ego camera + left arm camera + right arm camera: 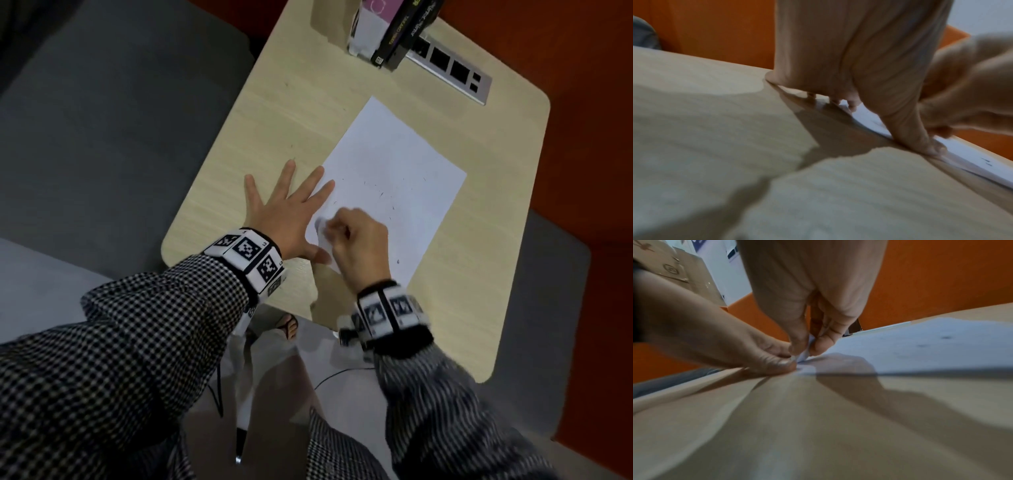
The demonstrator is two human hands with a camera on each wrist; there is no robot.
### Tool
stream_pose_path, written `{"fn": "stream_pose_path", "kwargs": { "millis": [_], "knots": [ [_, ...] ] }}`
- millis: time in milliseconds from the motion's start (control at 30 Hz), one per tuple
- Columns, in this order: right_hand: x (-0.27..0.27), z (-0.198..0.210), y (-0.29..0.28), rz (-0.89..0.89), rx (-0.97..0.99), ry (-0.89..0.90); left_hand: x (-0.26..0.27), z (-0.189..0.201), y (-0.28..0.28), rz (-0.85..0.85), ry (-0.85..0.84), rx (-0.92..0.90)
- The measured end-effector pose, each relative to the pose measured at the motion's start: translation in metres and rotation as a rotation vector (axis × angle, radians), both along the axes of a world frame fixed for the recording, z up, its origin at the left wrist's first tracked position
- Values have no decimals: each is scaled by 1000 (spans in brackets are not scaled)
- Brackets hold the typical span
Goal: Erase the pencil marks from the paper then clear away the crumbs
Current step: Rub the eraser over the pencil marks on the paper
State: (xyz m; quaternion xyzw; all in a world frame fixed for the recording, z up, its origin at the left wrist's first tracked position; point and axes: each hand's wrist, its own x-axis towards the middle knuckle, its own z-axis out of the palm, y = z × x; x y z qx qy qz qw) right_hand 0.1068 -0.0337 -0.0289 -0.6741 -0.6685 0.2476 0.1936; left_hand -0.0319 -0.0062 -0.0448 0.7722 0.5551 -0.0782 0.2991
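Paper (394,178) flat on tabletop (274,113), crumbs (381,194) scattered mid-sheet. Left hand (284,209) spread flat, pinning near-left edge. Right hand (356,240) pinching white eraser (322,229) against near corner.

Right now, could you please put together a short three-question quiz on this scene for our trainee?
1. True or false: the left hand lies flat with fingers spread, pinning the paper at its edge.
2. What does the right hand pinch? A) pencil B) eraser C) ruler
3. Fill in: dark ____ lie scattered on the paper.

Key: 1 true; 2 B; 3 crumbs
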Motion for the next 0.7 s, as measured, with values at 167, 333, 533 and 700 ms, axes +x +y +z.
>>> {"fn": "stream_pose_path", "kwargs": {
  "millis": [167, 333, 533, 700],
  "knots": [
    [-1, 2, -7, 12, 6, 51, 0, -1, -1, -9, 8, -4],
    [-1, -5, -5, -7, 34, 48, 0, -3, 0, -5, 10, 7],
    [-4, -7, 13, -12, 25, 59, 0, -5, 0, 2, -3, 10],
    [3, -1, -21, -19, -4, 86, 1, -5, 0, 10, 1, 7]
  ]
}}
